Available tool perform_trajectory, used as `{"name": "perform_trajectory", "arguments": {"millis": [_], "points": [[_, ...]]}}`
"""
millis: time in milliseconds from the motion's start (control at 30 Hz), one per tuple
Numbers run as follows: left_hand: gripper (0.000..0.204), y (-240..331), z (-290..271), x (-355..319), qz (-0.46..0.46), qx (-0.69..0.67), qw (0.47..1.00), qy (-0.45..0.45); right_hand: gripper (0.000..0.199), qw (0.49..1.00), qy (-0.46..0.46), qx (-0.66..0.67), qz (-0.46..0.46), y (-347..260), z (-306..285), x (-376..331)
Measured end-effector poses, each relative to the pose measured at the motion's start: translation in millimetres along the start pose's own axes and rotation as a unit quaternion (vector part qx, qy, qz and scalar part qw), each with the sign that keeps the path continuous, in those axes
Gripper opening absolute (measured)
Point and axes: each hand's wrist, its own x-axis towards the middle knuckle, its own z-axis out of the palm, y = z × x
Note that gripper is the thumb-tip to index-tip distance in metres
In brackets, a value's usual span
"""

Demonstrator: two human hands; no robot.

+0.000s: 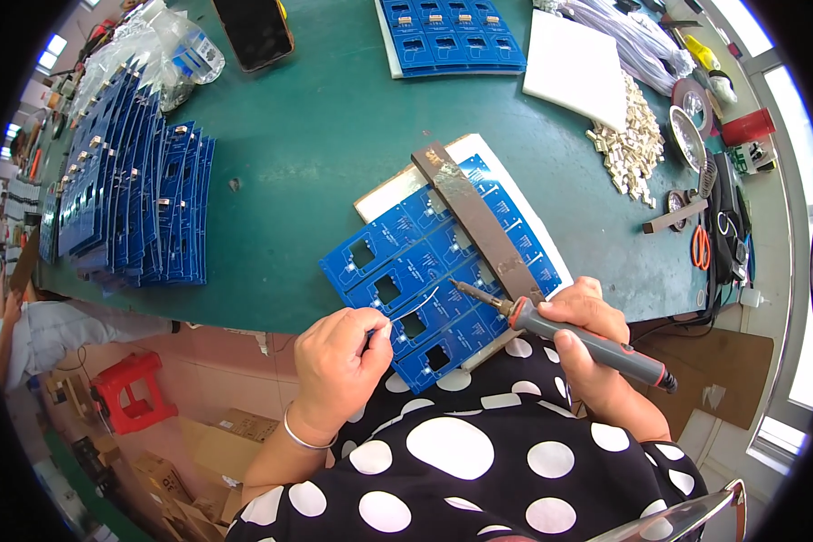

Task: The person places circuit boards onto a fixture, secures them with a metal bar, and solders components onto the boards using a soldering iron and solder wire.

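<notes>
Soldering iron (598, 348) in closed right hand (596, 379), probably solder wire (420, 307) in pinched left hand (338, 363).

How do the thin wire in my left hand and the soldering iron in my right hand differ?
The thin wire is pale and slender; the soldering iron has a thick gray handle with a red collar. The wire bends in a gentle curve, while the iron is straight. Your left hand pinches the wire; your right hand grips the iron by its handle. Both have their free ends over the blue circuit board.
</notes>
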Motion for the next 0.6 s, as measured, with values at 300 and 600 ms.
{"name": "perform_trajectory", "arguments": {"millis": [300, 600], "points": [[0.014, 7, 3, 1, 0.021, 0.002, 0.999, -0.040, 0.023, 0.999, 0.004, 0.024, -0.024, 5, -10, -13], [0.015, 8, 7, 2, 0.043, 0.014, 0.998, -0.039, 0.023, 1.000, 0.001, 0.017, -0.008, 6, -6, -18]]}}
